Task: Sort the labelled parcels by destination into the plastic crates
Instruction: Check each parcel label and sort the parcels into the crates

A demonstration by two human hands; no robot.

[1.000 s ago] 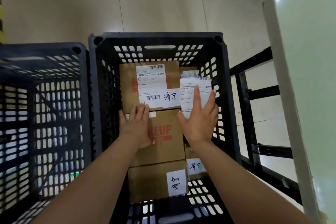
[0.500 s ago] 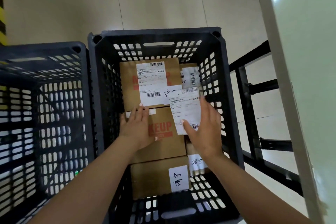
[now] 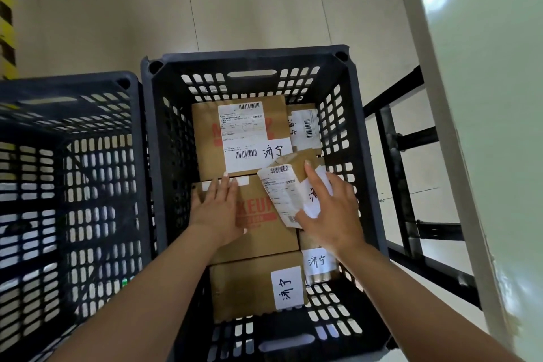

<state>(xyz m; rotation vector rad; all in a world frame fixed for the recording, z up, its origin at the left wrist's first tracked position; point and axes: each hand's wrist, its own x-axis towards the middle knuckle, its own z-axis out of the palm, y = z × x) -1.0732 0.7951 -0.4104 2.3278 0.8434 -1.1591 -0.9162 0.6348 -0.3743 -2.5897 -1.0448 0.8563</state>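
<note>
Five parcels at least lie packed in the middle crate [image 3: 357, 138] below me, and each handwritten tag I can read shows the same destination, so I judge this crate is well on its way. Nearest me sits a brown box with a white tag [image 3: 249, 288], and just beside it on the right a small tagged parcel [image 3: 316, 263] pressed against the crate wall. Beyond those, my left hand [image 3: 219, 214] lies flat, fingers straight and together, on the red-printed box [image 3: 264, 232], steadying it. My right hand [image 3: 329, 214] grips a small labelled parcel [image 3: 283, 194], thumb on its near end and fingers spread over its top; it is tilted, held above the gap on the right side, not yet set down. Farther on rests the large box with the shipping label [image 3: 239, 132], touching the red-printed box, with a narrow parcel [image 3: 305, 126] beside it in the far right corner. To my left, the second crate [image 3: 67, 91] appears to hold no parcels, though its floor is dim. I see none waiting on the tabletop [image 3: 484, 97], so I cannot tell how many remain.
</note>
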